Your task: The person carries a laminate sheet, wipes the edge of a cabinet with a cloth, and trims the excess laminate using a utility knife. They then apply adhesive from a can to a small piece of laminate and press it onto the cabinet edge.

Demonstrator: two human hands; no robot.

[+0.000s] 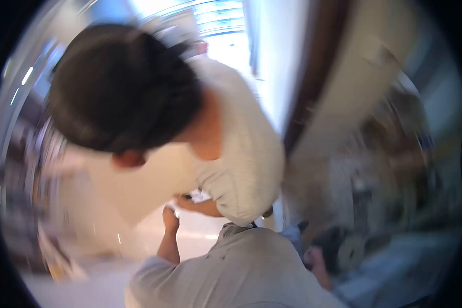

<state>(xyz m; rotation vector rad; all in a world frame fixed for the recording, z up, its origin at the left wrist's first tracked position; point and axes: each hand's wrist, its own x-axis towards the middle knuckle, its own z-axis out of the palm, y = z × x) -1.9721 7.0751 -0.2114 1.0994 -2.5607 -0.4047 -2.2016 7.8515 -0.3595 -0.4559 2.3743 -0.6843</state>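
My left hand (170, 218) reaches forward over a pale, smooth surface (156, 233), its fingers curled. A small pale spot shows at the fingertips, too blurred to name. Close by is another person's hand (187, 201), holding a small dark thing that I cannot make out. Low on the right side, my right hand (317, 258) is closed at the edge of a dark tool with a round pale disc (350, 250). Motion blur hides the tool's exact kind and most of my right fingers.
A person in a pale T-shirt (244, 154) with a dark head covering or hair (123, 87) leans in right before me. A dark upright post or frame (318, 66) stands behind. Blurred clutter (395, 133) fills the right side; a bright window (220, 25) is at the back.
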